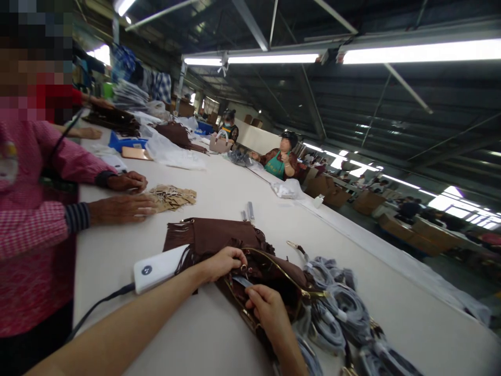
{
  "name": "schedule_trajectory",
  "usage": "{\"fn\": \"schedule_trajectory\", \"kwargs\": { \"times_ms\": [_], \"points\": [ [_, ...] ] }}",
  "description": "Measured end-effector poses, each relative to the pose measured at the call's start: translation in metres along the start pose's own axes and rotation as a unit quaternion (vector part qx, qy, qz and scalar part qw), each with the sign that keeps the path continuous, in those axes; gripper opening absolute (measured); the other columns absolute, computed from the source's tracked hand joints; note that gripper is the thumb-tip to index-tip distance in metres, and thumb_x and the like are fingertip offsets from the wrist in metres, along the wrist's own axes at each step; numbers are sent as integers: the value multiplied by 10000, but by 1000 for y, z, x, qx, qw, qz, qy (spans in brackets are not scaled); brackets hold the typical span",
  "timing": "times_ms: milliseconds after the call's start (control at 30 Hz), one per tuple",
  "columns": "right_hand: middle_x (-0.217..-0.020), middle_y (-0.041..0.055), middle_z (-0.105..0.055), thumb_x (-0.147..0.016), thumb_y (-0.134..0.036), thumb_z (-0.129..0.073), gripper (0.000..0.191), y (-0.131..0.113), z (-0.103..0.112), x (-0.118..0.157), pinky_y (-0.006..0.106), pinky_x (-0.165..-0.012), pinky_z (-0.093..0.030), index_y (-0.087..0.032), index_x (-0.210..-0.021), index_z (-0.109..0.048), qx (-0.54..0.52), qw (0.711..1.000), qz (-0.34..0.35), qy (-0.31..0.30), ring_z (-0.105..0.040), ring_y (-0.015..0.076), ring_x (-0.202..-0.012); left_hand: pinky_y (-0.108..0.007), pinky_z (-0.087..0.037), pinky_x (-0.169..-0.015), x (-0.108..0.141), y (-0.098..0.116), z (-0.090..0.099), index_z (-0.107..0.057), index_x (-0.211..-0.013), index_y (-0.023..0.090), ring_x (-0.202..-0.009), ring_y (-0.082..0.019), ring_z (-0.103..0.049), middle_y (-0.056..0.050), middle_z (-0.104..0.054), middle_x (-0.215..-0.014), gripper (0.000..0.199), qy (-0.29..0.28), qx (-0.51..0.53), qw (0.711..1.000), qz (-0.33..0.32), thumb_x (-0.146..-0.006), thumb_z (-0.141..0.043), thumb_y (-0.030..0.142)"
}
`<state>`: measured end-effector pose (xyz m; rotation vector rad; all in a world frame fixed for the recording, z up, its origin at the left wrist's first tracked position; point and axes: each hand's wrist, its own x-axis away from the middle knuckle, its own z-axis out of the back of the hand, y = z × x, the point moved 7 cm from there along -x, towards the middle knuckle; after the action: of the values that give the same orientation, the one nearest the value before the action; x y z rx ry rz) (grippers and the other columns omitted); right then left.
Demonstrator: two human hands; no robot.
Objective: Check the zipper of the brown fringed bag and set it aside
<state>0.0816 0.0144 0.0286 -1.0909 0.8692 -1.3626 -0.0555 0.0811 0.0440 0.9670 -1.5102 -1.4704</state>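
Note:
My left hand (225, 263) grips the top edge of a brown suede fringed handbag (207, 237), close to a small metal ring. The bag lies on the white table (203, 339) with its gold-coloured metal frame (274, 269) spread open. My right hand (268, 310) is at the bag's opening and pinches a small silver metal piece (241, 281). The inside of the bag is mostly dark and hidden behind my hands. A white power bank (158, 268) with a black cable lies against my left forearm.
Bundled grey-blue straps in plastic (336, 308) lie to the right of the bag. A co-worker's hands (125, 196) rest at the left beside a pile of tan paper tags (172, 197). More brown bags, plastic sheets and a blue tray lie farther along the table.

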Motion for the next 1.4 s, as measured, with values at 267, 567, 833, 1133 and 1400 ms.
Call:
{"fn": "schedule_trajectory", "kwargs": {
  "times_ms": [267, 567, 833, 1133, 1400],
  "points": [
    [-516, -11, -575, -740, -531, -606, 389, 0, 1, -3, 225, -417, -222, -154, -680, -681, 42, 999, 24, 13, -368, 88, -427, -247, -374, -613, 6, 9, -4, -624, -695, 143, -607, -125, -478, 27, -570, -612, 152, 1, -7, 1000, 2, -586, -519, 135],
    [-548, 5, -618, -755, -505, -598, 352, -6, 3, 2, 225, -410, -249, -171, -691, -690, 63, 997, 31, 12, -419, 105, -437, -244, -366, -595, 5, 7, -3, -630, -694, 141, -590, -120, -469, 28, -567, -608, 170, -1, -14, 1000, -4, -583, -503, 125],
    [-533, -1, -608, -763, -526, -576, 381, 2, 5, 3, 224, -407, -257, -166, -694, -677, 73, 997, 21, 10, -398, 95, -415, -242, -379, -615, 3, 3, -4, -633, -714, 143, -625, -126, -491, 18, -589, -647, 176, -7, -30, 999, -16, -600, -498, 135],
    [-457, -23, -544, -756, -488, -593, 364, 0, 0, 0, 230, -420, -251, -177, -572, -638, 83, 996, 20, 9, -403, 101, -413, -236, -414, -657, 9, 10, -12, -665, -737, 141, -689, -138, -527, 8, -625, -698, 212, -30, -86, 995, -47, -627, -487, 110],
    [-510, -6, -597, -767, -487, -576, 342, -1, -2, -2, 232, -405, -249, -176, -641, -639, 63, 998, 26, 6, -406, 100, -411, -236, -439, -786, 22, 26, -20, -698, -762, 165, -809, -155, -594, 7, -678, -793, 125, -74, -142, 978, -132, -697, -595, 137]
  ]
}}
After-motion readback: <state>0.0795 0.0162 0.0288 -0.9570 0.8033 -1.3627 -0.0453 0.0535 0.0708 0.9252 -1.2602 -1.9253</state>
